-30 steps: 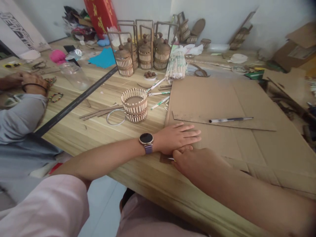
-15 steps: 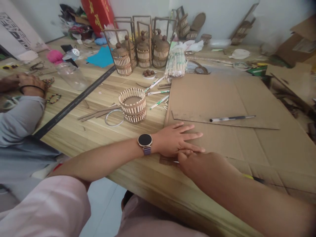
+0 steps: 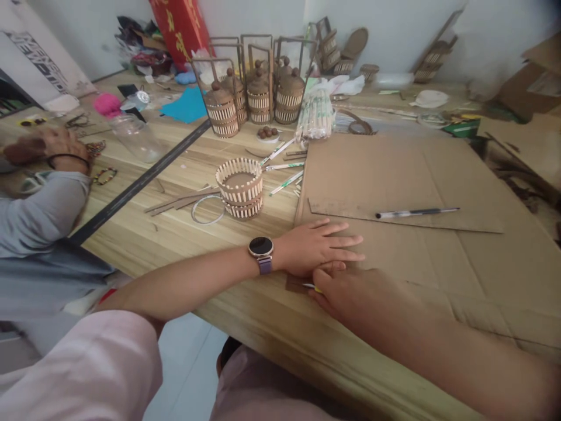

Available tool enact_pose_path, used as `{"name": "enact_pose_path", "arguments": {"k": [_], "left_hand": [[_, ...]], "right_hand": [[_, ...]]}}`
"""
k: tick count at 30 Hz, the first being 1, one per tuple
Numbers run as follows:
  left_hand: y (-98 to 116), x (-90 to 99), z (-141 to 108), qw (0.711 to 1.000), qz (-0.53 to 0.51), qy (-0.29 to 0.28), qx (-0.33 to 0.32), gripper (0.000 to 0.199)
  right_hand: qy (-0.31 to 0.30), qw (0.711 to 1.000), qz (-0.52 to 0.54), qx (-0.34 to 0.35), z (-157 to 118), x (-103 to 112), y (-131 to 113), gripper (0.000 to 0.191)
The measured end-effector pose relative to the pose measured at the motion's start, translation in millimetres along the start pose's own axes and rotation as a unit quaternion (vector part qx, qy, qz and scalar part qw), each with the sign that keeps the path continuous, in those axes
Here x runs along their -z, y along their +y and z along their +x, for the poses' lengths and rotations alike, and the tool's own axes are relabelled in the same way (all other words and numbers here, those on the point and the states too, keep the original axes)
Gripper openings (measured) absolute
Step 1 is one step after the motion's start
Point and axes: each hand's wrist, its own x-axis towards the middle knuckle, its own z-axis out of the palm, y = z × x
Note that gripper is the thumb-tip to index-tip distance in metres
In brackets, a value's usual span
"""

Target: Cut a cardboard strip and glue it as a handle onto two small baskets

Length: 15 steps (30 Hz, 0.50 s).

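Note:
My left hand (image 3: 313, 248) lies flat with fingers spread on the near left part of a cardboard sheet (image 3: 407, 251). Beside its thumb, my right hand (image 3: 344, 289) is closed around a utility knife (image 3: 309, 286). Only the knife's pale blade and a bit of yellow body show; the rest is hidden in the fist. Under the blade, at the sheet's near left corner, is a small dark brown strip (image 3: 294, 283), partly covered by my hands. A pen (image 3: 416, 213) rests on a second cardboard piece (image 3: 372, 175) farther back.
Left of the cardboard stands a stick-sided basket (image 3: 241, 190), near a white ring (image 3: 207, 210) and thin brown strips. Several lidded baskets with tall handles (image 3: 259, 96) stand behind, beside a bundle of wrapped sticks (image 3: 316, 114). A co-worker's hands (image 3: 65, 146) are at far left, near a clear jar (image 3: 135, 137).
My right hand has shifted slightly left and down, and the blade with some yellow now shows at its fingers. The yellow-and-black piece behind my right wrist is out of sight. My left hand stays flat.

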Motion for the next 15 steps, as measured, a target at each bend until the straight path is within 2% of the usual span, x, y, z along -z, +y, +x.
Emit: {"name": "enact_pose_path", "arguments": {"k": [9,15], "left_hand": [[0,2.7,0,1.000,0.022,-0.015,-0.001,0.046],[0,1.0,0,1.000,0.023,-0.015,-0.001,0.047]], "right_hand": [[-0.058,0.998,-0.008,0.002,10,12,-11,0.024],[-0.066,0.998,-0.004,-0.004,12,15,-13,0.026]]}}
